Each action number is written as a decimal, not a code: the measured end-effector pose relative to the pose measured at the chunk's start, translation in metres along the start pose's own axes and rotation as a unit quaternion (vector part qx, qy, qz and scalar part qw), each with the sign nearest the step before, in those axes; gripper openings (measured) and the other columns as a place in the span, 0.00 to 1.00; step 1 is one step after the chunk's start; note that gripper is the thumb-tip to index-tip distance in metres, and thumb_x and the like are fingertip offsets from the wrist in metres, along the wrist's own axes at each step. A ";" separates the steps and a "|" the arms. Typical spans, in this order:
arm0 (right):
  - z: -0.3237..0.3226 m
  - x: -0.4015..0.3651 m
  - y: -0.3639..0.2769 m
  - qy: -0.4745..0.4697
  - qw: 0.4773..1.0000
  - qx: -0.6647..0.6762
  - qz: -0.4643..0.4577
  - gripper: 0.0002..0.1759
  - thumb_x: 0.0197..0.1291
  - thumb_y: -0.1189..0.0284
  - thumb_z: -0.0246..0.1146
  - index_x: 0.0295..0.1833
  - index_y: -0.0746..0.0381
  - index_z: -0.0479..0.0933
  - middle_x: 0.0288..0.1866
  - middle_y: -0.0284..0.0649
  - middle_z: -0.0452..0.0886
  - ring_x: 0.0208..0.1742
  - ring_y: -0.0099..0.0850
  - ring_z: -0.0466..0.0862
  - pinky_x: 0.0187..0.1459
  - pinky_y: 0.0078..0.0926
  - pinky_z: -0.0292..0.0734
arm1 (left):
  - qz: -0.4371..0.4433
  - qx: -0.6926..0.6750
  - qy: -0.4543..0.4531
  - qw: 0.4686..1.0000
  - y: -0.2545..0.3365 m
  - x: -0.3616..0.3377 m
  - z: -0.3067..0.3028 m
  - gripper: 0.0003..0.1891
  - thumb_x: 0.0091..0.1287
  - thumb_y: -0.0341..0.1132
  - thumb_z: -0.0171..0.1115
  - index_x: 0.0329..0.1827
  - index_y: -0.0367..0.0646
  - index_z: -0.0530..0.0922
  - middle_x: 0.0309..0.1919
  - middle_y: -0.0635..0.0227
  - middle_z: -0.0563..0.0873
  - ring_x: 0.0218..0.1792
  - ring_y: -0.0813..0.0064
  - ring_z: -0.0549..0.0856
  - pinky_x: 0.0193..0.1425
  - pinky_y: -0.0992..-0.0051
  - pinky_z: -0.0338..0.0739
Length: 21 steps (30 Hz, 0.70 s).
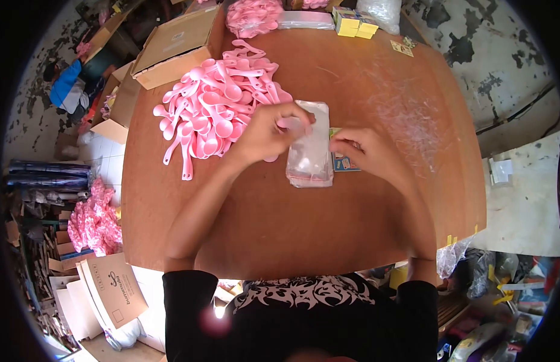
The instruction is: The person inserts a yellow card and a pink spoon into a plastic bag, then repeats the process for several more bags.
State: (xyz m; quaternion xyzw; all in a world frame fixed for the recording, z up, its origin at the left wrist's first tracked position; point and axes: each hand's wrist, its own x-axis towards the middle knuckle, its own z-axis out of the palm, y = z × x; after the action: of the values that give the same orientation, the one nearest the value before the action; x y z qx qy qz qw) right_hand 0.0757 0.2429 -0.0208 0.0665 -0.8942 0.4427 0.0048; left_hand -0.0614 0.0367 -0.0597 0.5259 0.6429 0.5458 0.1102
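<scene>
My left hand is closed around a pink spoon, part of it covered by the fingers. It is over the left edge of a stack of clear plastic bags. To the right of that stack, my right hand has its fingers curled together; whether anything is in them I cannot make out. Partly hidden under this hand lie small printed cards, touching or close beside the bags. A large heap of pink spoons spreads over the table to the left of my left hand.
On the wooden table, a cardboard box stands behind the heap. Bagged pink spoons and yellow card stacks line the far edge. Loose clear plastic strips lie at right. A person is at the far left.
</scene>
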 end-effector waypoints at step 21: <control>-0.015 -0.020 -0.051 0.339 0.932 0.071 -0.111 0.06 0.67 0.78 0.61 0.44 0.71 0.79 0.37 0.36 0.82 0.33 0.17 0.78 0.35 0.16 0.74 | -0.139 -0.148 0.037 0.978 0.036 0.000 -0.016 0.14 0.66 0.25 0.64 0.53 0.31 0.77 0.38 0.65 0.88 0.39 0.82 0.85 0.45 0.81 0.80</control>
State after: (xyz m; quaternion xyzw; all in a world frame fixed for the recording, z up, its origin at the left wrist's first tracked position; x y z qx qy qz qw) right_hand 0.1015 0.2266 0.0273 0.0113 -0.7926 0.4977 0.3520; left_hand -0.0529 0.0220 -0.0239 0.3886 0.6257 0.6334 0.2376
